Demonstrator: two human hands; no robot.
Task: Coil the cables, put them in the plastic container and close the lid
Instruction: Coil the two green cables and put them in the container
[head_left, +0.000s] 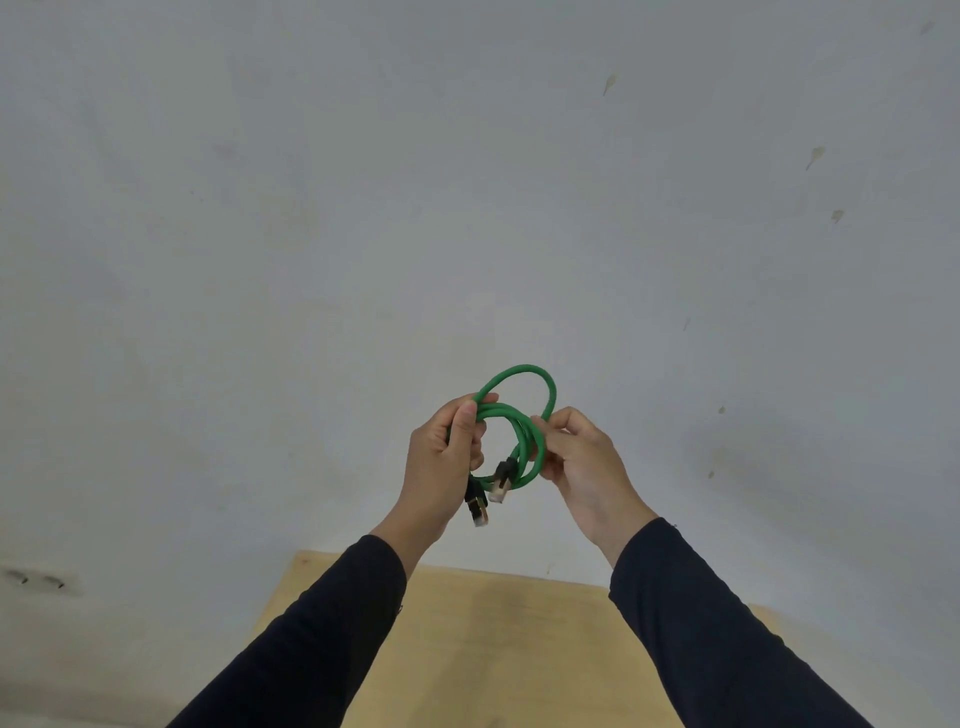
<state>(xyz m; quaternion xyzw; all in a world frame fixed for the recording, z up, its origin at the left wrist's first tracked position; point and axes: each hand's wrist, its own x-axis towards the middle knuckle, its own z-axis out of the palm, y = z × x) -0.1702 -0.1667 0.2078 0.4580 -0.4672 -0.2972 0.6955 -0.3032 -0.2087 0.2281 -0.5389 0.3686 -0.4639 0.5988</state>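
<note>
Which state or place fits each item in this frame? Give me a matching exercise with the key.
Things:
1. green network cable
2. left hand
3. wooden tabletop
4. wall socket

States or places:
A. low on the wall, far left
B. wound into loops, held up in both hands
C. below the arms
D. grips the loops' left side

Pairs: 1-B, 2-D, 3-C, 4-A

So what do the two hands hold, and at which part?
Both hold the coiled green cable: the left hand grips the coil's left side, the right hand pinches its right side.
</note>
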